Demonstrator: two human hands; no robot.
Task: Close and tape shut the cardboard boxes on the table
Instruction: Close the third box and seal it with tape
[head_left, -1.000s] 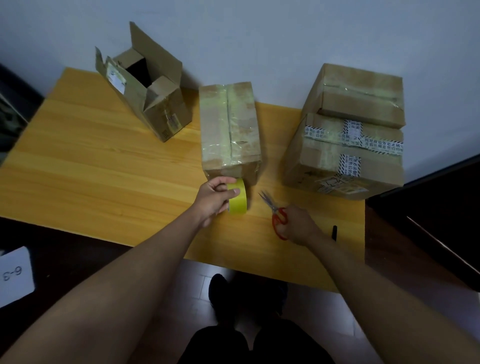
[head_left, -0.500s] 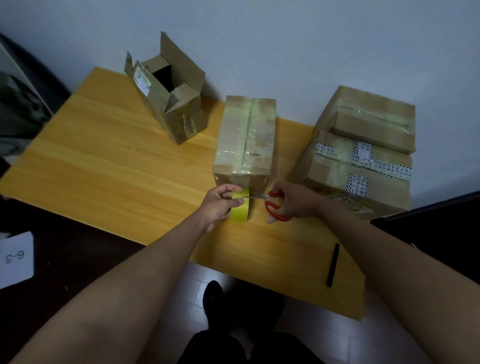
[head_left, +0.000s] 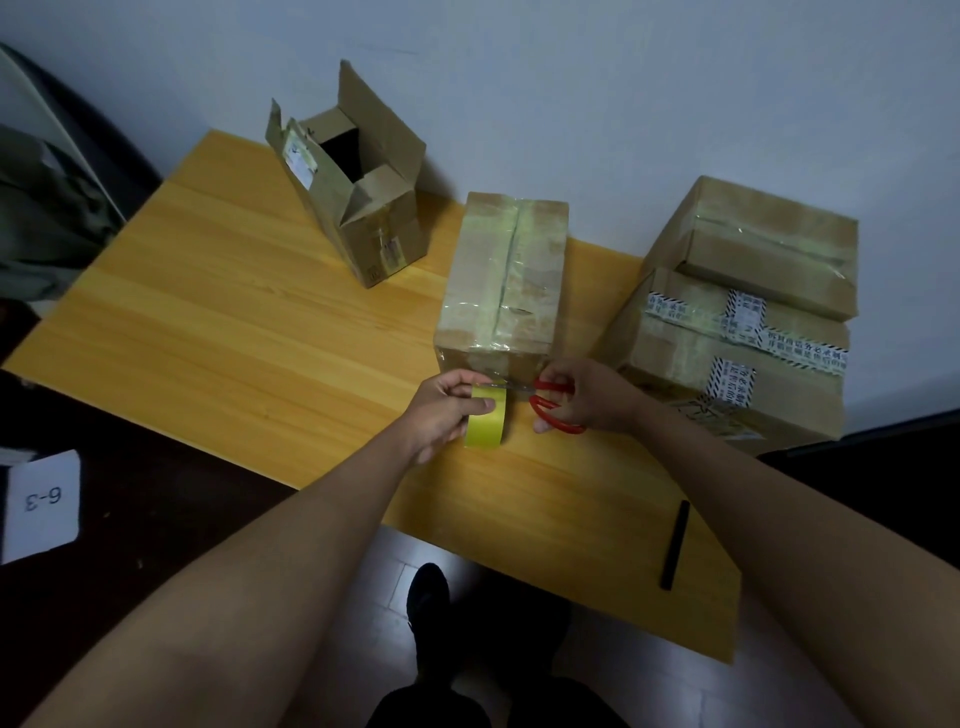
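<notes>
Now left hand (head_left: 441, 410) grips tape roll (head_left: 487, 422) w/ thumb on top; right hand (head_left: 587, 395) holds red scissors (head_left: 550, 402), blades btwn roll & taped box (head_left: 504, 280).

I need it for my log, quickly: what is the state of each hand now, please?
Left hand: grip closed around the yellow roll of tape.
Right hand: grip closed on the red-handled metal scissors.

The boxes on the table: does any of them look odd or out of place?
Yes. The open box at the far left leans askew, its flaps still up and untaped. The middle box and the two stacked boxes on the right are closed and taped.
</notes>
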